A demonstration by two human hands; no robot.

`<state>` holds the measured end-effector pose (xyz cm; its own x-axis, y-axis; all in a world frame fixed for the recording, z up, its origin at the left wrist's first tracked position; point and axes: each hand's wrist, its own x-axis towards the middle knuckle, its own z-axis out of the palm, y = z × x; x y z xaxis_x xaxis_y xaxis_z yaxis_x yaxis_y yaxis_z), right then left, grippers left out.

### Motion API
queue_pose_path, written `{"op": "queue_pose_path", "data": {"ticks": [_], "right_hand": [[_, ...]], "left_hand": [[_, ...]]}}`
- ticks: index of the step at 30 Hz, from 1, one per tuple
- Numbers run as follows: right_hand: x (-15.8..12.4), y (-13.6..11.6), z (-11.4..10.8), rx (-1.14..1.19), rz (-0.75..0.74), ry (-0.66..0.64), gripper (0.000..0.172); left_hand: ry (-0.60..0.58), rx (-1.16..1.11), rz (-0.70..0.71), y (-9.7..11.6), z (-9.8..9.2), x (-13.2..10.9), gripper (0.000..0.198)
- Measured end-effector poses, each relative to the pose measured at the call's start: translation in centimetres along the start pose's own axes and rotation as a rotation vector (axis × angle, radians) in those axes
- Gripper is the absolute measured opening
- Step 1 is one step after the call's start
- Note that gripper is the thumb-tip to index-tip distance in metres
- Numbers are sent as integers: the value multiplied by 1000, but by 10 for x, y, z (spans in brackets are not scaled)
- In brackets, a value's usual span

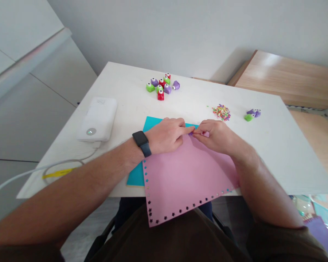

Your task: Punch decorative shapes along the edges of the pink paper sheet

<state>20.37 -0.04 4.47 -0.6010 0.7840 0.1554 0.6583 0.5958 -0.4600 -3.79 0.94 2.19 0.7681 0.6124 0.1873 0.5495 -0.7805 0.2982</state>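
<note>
A pink paper sheet with star holes punched along two edges lies over a teal sheet and hangs off the near edge of the white table. My left hand, with a dark watch on the wrist, rests on the pink sheet's far edge, fingers curled and pinching toward the middle. My right hand meets it there, fingers closed. Between the fingertips shows a small purple thing, probably a paper punch, mostly hidden.
A cluster of small green, purple and red punches sits at the table's far side. A pile of confetti and two more punches lie to the right. A white device with a cable sits left. A wooden surface stands beyond.
</note>
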Motion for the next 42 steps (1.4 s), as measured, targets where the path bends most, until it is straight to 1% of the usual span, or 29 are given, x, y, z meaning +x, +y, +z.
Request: {"op": "queue_pose_path", "data": {"ticks": [4,12,18,25,27,31,35,39,42], "right_hand": [[0,0,0,-7,12,-15,20],[0,2,3,-28,32,4,18],[0,4,2,-29,10,1,17],[0,3,1,-30,4,21,16],[0,1,0,-14,-15,29,16],[0,-1,-1,3,-48,60,16],[-1,-3,0,-1,-9,82,11],[0,-3,2,-22,11,63,17],[1,-1,3,-44,0,42,18]], "left_hand": [[7,14,13,1,0,0,47],[76,-136,1,-1,9,-1,47],[120,-109,5,-2,9,-1,46],[119,-102,7,-3,8,-3,45],[95,-84,-7,-3,7,-3,48],[100,-55,-32,-5,7,-3,48],[93,-38,-47,-7,10,-2,45],[93,-75,-49,-7,11,-2,43],[98,-94,-53,-8,11,-2,40]]}}
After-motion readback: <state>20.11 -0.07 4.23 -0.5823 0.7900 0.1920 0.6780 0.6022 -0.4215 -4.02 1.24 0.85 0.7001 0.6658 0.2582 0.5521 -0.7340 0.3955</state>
